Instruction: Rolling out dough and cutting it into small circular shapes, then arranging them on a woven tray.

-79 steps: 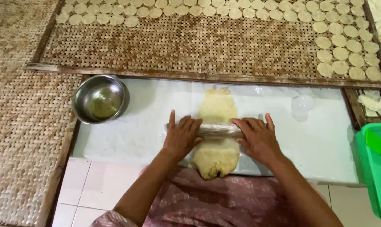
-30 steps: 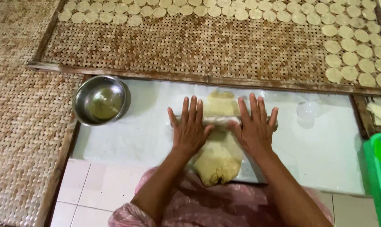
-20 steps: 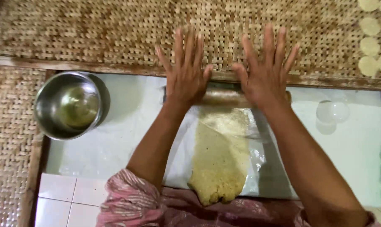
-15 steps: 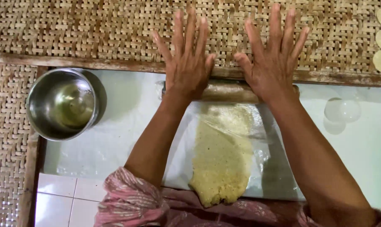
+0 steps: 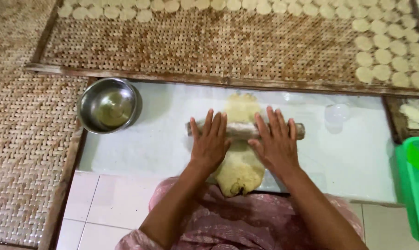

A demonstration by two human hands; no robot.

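- The left hand lies flat, palm down, fingers stretched out and slightly spread, pressing on top of the rolling pin without curling around it.
- The right hand lies just beside it in the same way: flat, fingers extended, resting on the pin and gripping nothing.
- The rolling pin runs crosswise under the fingers of both hands; its ends stick out past the outer edge of each hand.
- The dough, a long pale yellow sheet, lies under the pin and between the two hands. One end reaches beyond the fingertips, the other bulges out below the palms, close to the person's lap.
- Dough and pin rest on a white work surface that spreads out to either side of the hands.
- Out past the left hand, near the surface's far corner, stands a round metal bowl.
- Beyond the right hand, a small clear round object sits on the surface; what it is cannot be told.
- Beyond the fingertips lies a woven tray with rows of pale dough discs along its far and right-hand edges.
- Farthest to the right-hand side, a green plastic container shows at the edge of the view.
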